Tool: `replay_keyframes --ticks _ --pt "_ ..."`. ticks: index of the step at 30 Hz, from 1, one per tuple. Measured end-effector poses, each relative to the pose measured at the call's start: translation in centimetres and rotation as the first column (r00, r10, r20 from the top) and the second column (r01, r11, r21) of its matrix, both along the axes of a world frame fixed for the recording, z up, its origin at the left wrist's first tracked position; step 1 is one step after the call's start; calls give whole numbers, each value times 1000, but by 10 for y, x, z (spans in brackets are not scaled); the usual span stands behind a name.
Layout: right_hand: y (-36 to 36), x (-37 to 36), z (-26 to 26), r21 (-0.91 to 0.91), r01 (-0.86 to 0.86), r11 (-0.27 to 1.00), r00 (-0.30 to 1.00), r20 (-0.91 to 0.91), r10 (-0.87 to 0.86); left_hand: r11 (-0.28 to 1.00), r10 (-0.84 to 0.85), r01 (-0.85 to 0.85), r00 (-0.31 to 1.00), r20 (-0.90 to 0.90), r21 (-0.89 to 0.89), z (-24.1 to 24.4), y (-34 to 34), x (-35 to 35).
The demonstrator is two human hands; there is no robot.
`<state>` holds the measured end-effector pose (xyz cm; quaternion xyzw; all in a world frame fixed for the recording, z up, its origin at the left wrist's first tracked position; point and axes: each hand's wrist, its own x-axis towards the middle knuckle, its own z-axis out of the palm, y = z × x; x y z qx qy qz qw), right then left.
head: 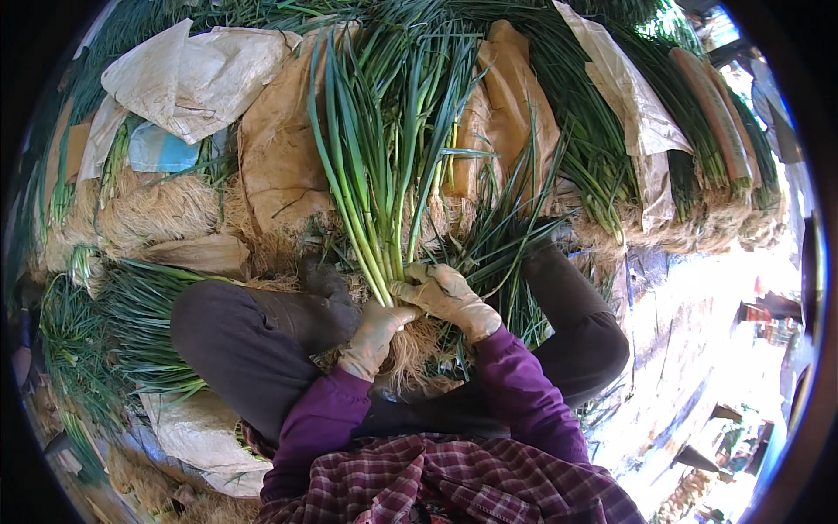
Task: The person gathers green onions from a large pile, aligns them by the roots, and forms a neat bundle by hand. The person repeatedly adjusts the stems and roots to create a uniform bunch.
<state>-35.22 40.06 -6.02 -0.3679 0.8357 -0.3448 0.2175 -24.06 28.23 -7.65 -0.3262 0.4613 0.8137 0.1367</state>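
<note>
In front of my lap I hold a bunch of long green onions (376,216), roots towards me and leaves fanned out away. My left hand (373,337), in a pale, soiled work glove, is closed around the lower stalks just above the pale brown roots (414,350). Slightly higher, my right hand (448,298), gloved the same way, grips the stalks from the right with its fingers wrapped round them. The gloves hide part of the stems. Loose green leaves (504,242) lie to the right of the bunch, between my legs.
Rows of bundled green onions (589,157) with matted roots (160,213) stretch across the far side. Tan sacking (288,137) and a whitish woven sheet (203,72) partly cover them. More green onions (147,321) lie beside my left knee. Bright light washes out the ground at right.
</note>
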Motion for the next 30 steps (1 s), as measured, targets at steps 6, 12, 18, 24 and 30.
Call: replay_keyframes --ticks 6,12,18,24,30 --pt "8 2 -16 -21 302 953 917 280 -284 997 52 -51 999 15 -60 4 3 0" --pt "9 21 12 -145 9 989 939 -338 -58 992 123 -123 992 34 2 -2 -11 4" --pt "13 19 80 -342 398 851 769 630 -107 983 169 -163 983 -70 88 -30 -4 16" --pt "64 -15 -7 99 204 974 910 -387 -151 999 8 -5 997 75 -47 0 -8 -3" --pt "15 18 16 63 -81 995 931 -350 98 949 207 -249 954 216 194 3 -11 -3"
